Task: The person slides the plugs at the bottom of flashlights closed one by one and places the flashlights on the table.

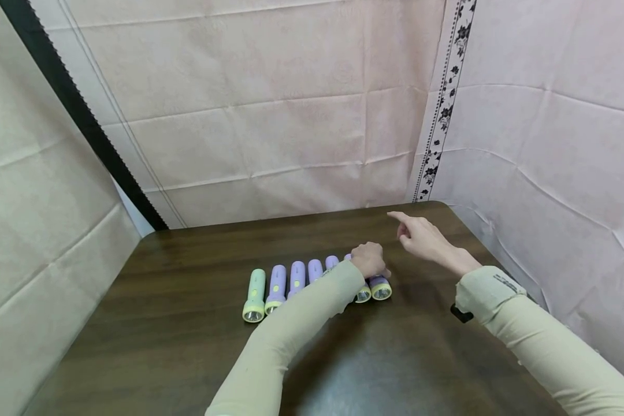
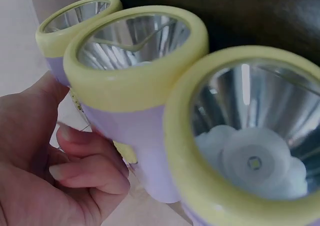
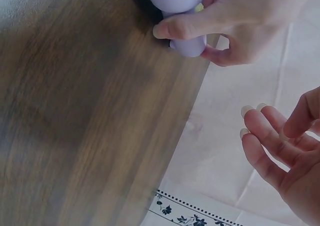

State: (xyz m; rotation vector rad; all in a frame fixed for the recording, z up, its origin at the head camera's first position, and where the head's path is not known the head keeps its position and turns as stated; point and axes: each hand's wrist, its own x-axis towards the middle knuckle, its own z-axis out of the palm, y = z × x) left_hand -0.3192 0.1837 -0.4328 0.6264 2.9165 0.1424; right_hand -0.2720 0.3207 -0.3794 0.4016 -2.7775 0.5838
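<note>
A row of flashlights lies side by side on the table, with their lens ends toward me. Most are purple flashlights (image 1: 297, 276) with yellow rims; at the left end is a green flashlight (image 1: 256, 286). My left hand (image 1: 368, 260) grips the purple flashlight (image 3: 175, 5) at the row's right end, thumb on one side and curled fingers on the other. In the left wrist view, another purple flashlight (image 2: 142, 131) stands beside those fingers. My right hand (image 1: 423, 238) hovers to the right of the row, loosely extended and holding nothing. My left sleeve covers part of the row.
The brown wooden table (image 1: 187, 358) extends around the row. Pale creased cloth (image 1: 291, 133) hangs behind it and at both sides. A floral strip (image 1: 447, 98) runs down the cloth at the back right, and a black band (image 1: 83, 110) at the back left.
</note>
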